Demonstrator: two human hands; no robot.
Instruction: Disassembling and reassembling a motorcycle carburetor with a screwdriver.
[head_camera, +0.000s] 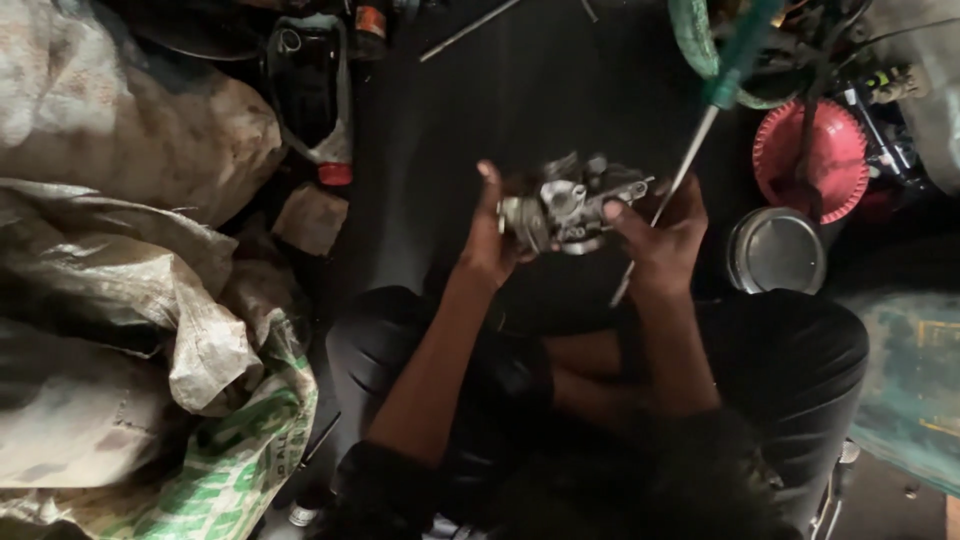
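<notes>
Grey cast-metal carburettor (566, 207) held at frame centre, long axis roughly level, running left to right, slightly raised toward the upper right. Gripped from both ends: left hand (492, 238) curled against its left side, thumb up; right hand (662, 228) closed around the right end, thumb on top, with a long screwdriver (700, 120) pinned in the same fist, green handle pointing to the upper right, tip toward the lower left. Open dark floor above, between the hands and the upper edge. Crowded on the flanks: sacks (130, 300) along the left, round metal lid (777, 251) and red disc (810, 160) close on the right.
</notes>
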